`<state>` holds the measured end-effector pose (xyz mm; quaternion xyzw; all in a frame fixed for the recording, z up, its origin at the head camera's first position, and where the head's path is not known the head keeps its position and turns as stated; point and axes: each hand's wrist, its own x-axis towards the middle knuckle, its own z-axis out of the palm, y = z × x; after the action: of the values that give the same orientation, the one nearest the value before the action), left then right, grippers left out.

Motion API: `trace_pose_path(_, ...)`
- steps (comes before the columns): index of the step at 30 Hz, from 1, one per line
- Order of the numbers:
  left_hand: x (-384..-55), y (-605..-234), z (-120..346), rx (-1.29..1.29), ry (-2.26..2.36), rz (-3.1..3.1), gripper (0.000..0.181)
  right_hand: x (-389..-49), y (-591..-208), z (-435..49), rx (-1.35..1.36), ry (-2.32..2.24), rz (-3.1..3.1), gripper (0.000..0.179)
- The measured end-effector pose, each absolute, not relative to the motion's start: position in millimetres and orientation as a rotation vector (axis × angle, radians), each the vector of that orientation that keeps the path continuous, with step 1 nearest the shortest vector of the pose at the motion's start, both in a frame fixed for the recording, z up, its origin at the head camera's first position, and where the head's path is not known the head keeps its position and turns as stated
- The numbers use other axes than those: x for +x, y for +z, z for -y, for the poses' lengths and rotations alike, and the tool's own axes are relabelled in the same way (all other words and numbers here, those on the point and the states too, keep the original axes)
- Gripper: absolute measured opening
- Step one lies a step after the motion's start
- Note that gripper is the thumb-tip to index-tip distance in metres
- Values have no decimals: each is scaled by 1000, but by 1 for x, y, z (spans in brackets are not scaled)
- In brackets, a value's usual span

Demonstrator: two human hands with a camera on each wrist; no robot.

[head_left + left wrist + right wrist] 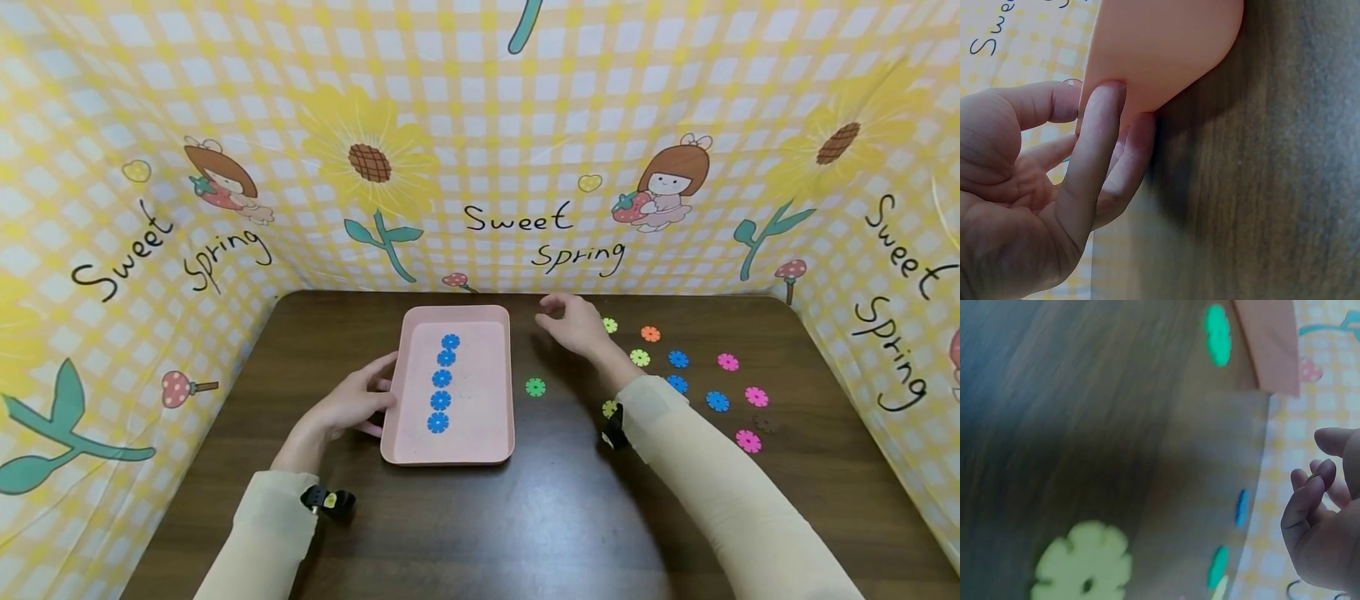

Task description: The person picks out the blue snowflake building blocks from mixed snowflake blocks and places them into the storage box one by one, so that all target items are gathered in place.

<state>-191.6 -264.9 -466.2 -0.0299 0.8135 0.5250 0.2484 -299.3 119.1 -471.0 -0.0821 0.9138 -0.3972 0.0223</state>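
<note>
On the table stands a pink tray [480, 433] with a column of several blue notched plastic discs [442, 378] lying in it. My left hand [348, 404] holds the tray's left side; in the left wrist view, fingertips [1110, 100] touch the outer wall and one meets the rim. Beyond the tray's right side, my right hand [577, 329] hovers near the table's back edge, its fingers loosely bent and nothing visible between them. A green disc [536, 387] lies on the table just right of the tray. Beneath the right forearm, a yellow-green disc [610, 408] is partly hidden.
Right of my right hand lie loose discs: yellow-green [639, 357], orange [650, 333], several blue [717, 402] and pink ones [748, 441], and a dark brown one [765, 422]. A yellow checked cloth [510, 150] encloses the table's back and sides.
</note>
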Motion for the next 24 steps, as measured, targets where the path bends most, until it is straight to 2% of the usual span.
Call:
trace_pose_path(11, -192, -468, 266, -75, 1431, -2226, 79, -301, -486, -144, 100, -1090, -2856, 45)
trace_pose_path(16, -191, -467, 266, -73, 1437, -2224, 79, -303, -491, -145, 127, -1036, -2871, 47)
trace_pose_path(24, -190, -465, 265, -60, 1422, -2228, 80, -308, -492, -143, 127, -965, -2852, 39)
